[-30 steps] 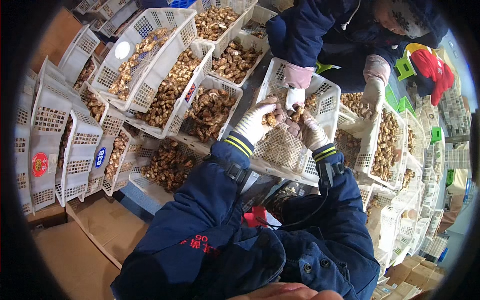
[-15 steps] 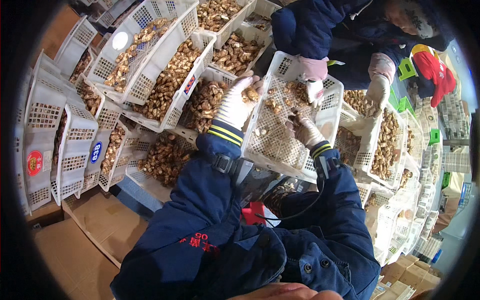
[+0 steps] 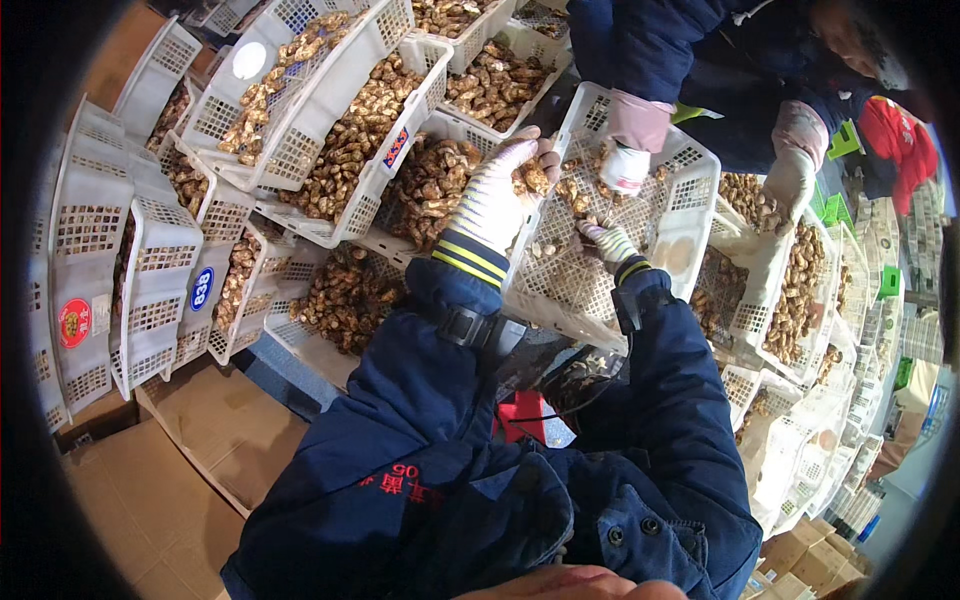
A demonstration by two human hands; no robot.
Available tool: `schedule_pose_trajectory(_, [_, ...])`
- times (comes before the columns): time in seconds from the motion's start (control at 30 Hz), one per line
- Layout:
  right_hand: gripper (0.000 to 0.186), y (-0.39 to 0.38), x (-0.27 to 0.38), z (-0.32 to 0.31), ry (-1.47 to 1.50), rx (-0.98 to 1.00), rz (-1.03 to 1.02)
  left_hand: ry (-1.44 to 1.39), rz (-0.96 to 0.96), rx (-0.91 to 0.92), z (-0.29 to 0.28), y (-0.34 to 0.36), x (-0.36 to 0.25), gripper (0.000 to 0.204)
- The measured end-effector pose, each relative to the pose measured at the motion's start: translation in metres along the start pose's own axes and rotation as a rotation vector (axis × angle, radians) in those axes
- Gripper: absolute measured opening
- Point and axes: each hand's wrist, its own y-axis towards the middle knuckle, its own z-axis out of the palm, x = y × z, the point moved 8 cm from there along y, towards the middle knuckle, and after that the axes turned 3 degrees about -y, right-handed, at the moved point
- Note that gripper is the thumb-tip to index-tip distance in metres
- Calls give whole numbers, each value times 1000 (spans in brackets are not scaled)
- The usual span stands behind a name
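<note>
Left hand (image 3: 500,185), clasped around a mushroom (image 3: 534,178) by the left rim of the white crate (image 3: 565,285); right hand (image 3: 608,240) over its floor, grip unclear.

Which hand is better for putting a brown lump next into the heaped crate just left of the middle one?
Probably the left hand: it holds a lump close beside the heaped crate. The right hand is farther away, over the middle crate.
</note>
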Motion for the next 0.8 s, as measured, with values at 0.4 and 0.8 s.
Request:
schedule_pose_trajectory(0.4, [38, -73, 106, 47, 221, 42, -335, -241, -115, -26, 20, 1, 18, 50])
schedule_pose_trajectory(0.8, [64, -134, 136, 110, -182, -42, -542, 497, 125, 108, 22, 10, 39, 54])
